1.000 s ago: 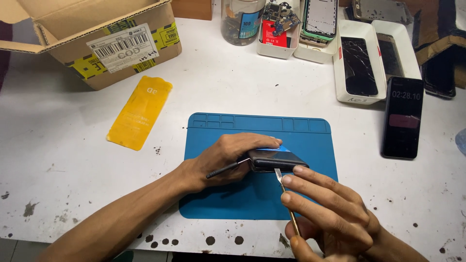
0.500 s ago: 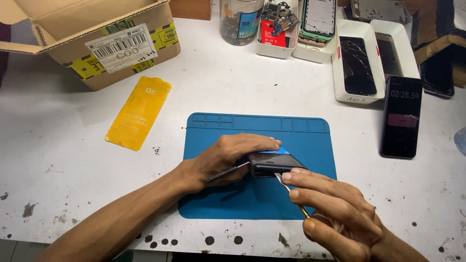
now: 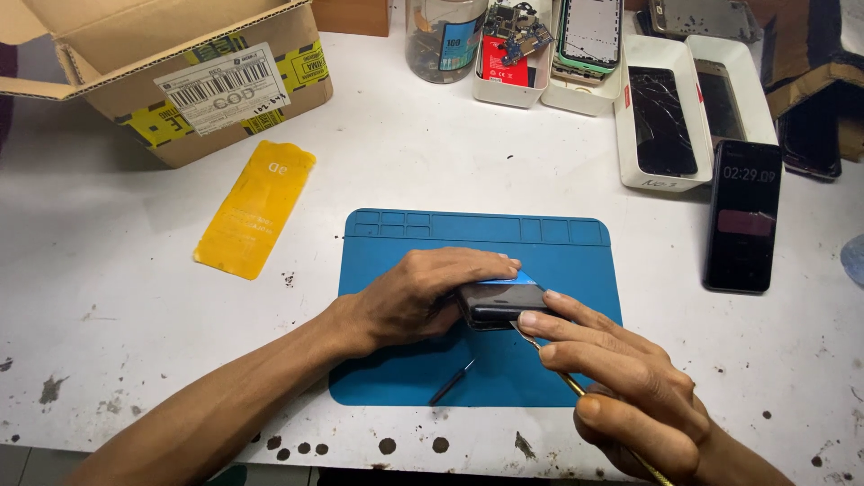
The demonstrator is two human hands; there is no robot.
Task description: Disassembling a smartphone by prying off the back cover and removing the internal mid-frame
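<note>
My left hand (image 3: 423,297) clamps a dark phone (image 3: 499,304) on its edge over a blue work mat (image 3: 558,243). A blue triangular pick (image 3: 508,279) sticks out at the phone's top, under my left fingertips. My right hand (image 3: 621,387) holds a thin metal pry tool (image 3: 562,373), its tip pressed against the phone's lower seam, with two fingers resting along the phone's side. A small dark screwdriver (image 3: 450,384) lies on the mat below the phone.
A yellow screen-protector sleeve (image 3: 256,207) lies left of the mat. A cardboard box (image 3: 180,72) stands at the back left. Behind are a jar (image 3: 445,36), white trays with cracked phones (image 3: 670,117), and a lit black phone (image 3: 742,216) to the right.
My right hand has turned and slid down the pry tool, so the tool now lies at a lower slant against the phone's seam. The left hand and phone have stayed put.
</note>
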